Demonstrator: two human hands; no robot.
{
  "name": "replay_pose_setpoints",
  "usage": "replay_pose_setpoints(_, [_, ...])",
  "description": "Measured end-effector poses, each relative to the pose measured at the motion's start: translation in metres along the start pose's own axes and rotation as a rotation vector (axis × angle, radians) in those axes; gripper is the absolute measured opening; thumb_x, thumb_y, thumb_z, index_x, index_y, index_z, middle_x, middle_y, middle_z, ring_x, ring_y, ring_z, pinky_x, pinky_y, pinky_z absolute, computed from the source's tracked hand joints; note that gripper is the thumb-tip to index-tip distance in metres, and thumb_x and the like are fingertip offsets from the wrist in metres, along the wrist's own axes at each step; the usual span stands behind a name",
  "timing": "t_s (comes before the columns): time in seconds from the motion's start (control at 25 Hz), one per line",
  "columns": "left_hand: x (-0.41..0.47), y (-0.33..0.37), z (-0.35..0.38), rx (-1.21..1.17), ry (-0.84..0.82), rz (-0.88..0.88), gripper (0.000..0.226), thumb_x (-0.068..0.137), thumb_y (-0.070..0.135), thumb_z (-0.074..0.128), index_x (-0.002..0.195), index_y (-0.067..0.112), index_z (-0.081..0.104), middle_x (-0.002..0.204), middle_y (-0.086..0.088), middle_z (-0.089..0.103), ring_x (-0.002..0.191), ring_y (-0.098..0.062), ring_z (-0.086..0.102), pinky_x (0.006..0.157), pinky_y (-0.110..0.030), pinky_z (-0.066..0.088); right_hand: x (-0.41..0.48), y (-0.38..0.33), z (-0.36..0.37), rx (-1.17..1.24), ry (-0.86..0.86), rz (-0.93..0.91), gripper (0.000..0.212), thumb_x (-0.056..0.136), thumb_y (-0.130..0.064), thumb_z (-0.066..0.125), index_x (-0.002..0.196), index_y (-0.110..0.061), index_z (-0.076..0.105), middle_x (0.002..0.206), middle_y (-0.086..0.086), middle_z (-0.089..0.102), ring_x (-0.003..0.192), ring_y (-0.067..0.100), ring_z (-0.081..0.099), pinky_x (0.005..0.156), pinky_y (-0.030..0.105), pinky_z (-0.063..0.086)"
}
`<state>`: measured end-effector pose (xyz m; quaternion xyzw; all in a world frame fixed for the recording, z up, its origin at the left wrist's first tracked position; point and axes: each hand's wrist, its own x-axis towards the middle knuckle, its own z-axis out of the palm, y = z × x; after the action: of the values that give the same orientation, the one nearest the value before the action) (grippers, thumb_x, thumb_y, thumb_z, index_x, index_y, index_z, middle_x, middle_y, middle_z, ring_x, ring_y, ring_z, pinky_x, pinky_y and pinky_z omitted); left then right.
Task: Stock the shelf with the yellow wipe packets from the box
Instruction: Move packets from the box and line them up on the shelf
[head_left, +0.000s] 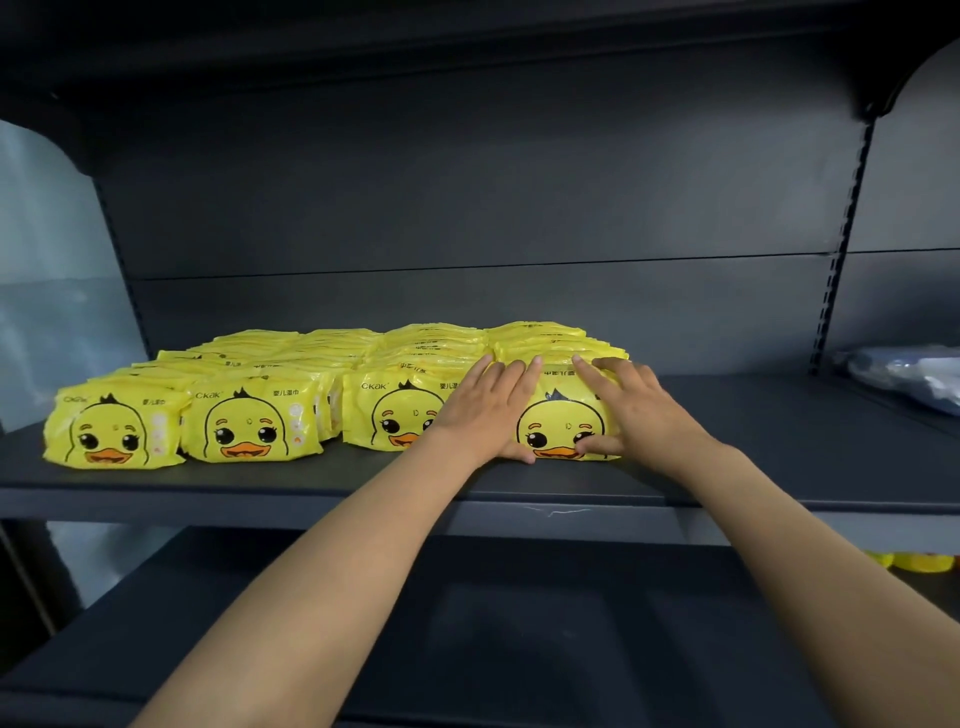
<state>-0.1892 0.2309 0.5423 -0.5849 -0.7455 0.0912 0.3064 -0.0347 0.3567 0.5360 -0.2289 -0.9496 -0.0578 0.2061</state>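
Several yellow wipe packets with a duck face stand upright in rows on the dark shelf (779, 447). The front packet of the rightmost row (558, 421) is held between both hands. My left hand (485, 410) lies on its left side, fingers over the top and thumb at the bottom front. My right hand (631, 410) grips its right side, fingers on top and thumb pressed on the duck's beak. Other front packets stand at the left (111, 428), next to it (249, 423) and in the third row (395, 415). The box is out of view.
The shelf's right half is bare up to a slotted upright post (841, 244). A clear plastic bundle (904, 374) lies on the neighbouring shelf at right. A lower shelf (467, 613) runs under my arms, with yellow items (919, 561) at its right.
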Motion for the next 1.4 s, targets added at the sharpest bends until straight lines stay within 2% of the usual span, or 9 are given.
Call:
replay_pose_setpoints(0.12, [-0.008, 0.002, -0.009, -0.041, -0.017, -0.021, 0.110, 0.080, 0.066, 0.048, 0.146, 0.004, -0.013, 0.155, -0.011, 0.006, 0.143, -0.026, 0.009, 0.118, -0.040, -0.002, -0.005, -0.003, -0.008, -0.020, -0.031, 0.019, 0.100, 0.078, -0.063, 0.059, 0.150, -0.029, 0.000, 0.155, 0.003, 0.014, 0.141, 0.026, 0.017, 0.110, 0.044, 0.027])
replay_pose_setpoints(0.2, [-0.016, 0.001, -0.015, -0.067, -0.007, -0.039, 0.101, 0.084, 0.063, 0.045, 0.147, 0.004, -0.008, 0.155, -0.011, 0.007, 0.144, -0.025, 0.008, 0.118, -0.040, -0.001, -0.008, -0.007, -0.016, -0.034, -0.018, 0.033, 0.090, 0.081, -0.064, 0.052, 0.150, -0.027, 0.008, 0.156, 0.003, 0.016, 0.142, 0.026, 0.016, 0.111, 0.045, 0.024])
replay_pose_setpoints(0.4, [-0.054, -0.013, -0.037, -0.121, 0.054, -0.140, 0.068, 0.095, 0.049, 0.037, 0.146, 0.008, 0.019, 0.147, -0.009, 0.030, 0.139, -0.023, 0.023, 0.118, -0.044, 0.005, -0.021, -0.029, -0.043, -0.047, 0.032, 0.061, 0.060, 0.090, -0.050, 0.050, 0.141, -0.020, 0.038, 0.152, 0.005, 0.026, 0.140, 0.025, 0.020, 0.111, 0.042, 0.025])
replay_pose_setpoints(0.52, [-0.088, -0.022, -0.053, -0.175, 0.061, -0.178, 0.052, 0.097, 0.040, 0.038, 0.140, 0.009, 0.034, 0.140, -0.008, 0.041, 0.131, -0.024, 0.033, 0.114, -0.040, 0.022, -0.032, -0.054, -0.063, -0.018, -0.006, 0.090, 0.053, 0.091, -0.044, 0.050, 0.136, -0.016, 0.045, 0.143, 0.008, 0.039, 0.133, 0.027, 0.031, 0.106, 0.042, 0.033])
replay_pose_setpoints(0.64, [-0.133, -0.030, -0.070, -0.284, 0.058, -0.202, 0.044, 0.097, 0.035, 0.039, 0.133, 0.010, 0.043, 0.132, -0.009, 0.047, 0.123, -0.025, 0.041, 0.099, -0.038, 0.039, -0.052, -0.082, -0.078, -0.013, -0.036, 0.108, 0.051, 0.091, -0.041, 0.052, 0.134, -0.013, 0.047, 0.136, 0.010, 0.046, 0.128, 0.029, 0.037, 0.103, 0.044, 0.038])
replay_pose_setpoints(0.88, [-0.236, -0.041, -0.090, -0.421, -0.025, -0.210, 0.040, 0.097, 0.033, 0.040, 0.130, 0.012, 0.047, 0.128, -0.006, 0.050, 0.119, -0.023, 0.045, 0.094, -0.038, 0.043, -0.120, -0.150, -0.082, 0.051, -0.111, 0.168, 0.051, 0.089, -0.040, 0.054, 0.131, -0.011, 0.048, 0.131, 0.012, 0.049, 0.124, 0.030, 0.042, 0.099, 0.045, 0.041])
replay_pose_setpoints(1.08, [-0.304, -0.030, -0.079, -0.535, -0.090, -0.233, 0.044, 0.097, 0.037, 0.040, 0.134, 0.014, 0.045, 0.134, -0.003, 0.047, 0.123, -0.020, 0.044, 0.098, -0.038, 0.042, -0.179, -0.186, -0.060, 0.030, -0.221, 0.167, 0.056, 0.090, -0.044, 0.054, 0.134, -0.010, 0.045, 0.135, 0.013, 0.047, 0.126, 0.030, 0.041, 0.101, 0.044, 0.040])
replay_pose_setpoints(1.24, [-0.339, -0.003, -0.045, -0.592, -0.152, -0.250, 0.043, 0.096, 0.037, 0.041, 0.133, 0.014, 0.046, 0.132, -0.002, 0.048, 0.122, -0.020, 0.043, 0.095, -0.035, 0.042, -0.222, -0.198, -0.018, 0.055, -0.309, 0.174, 0.057, 0.090, -0.044, 0.052, 0.135, -0.010, 0.043, 0.130, 0.012, 0.048, 0.124, 0.030, 0.040, 0.100, 0.045, 0.040])
replay_pose_setpoints(1.4, [-0.359, 0.043, 0.010, -0.645, -0.256, -0.271, 0.044, 0.095, 0.034, 0.044, 0.135, 0.014, 0.043, 0.135, -0.004, 0.046, 0.124, -0.023, 0.043, 0.097, -0.038, 0.041, -0.260, -0.193, 0.054, 0.107, -0.450, 0.198, 0.055, 0.091, -0.042, 0.053, 0.133, -0.008, 0.044, 0.131, 0.012, 0.047, 0.126, 0.030, 0.038, 0.101, 0.042, 0.039])
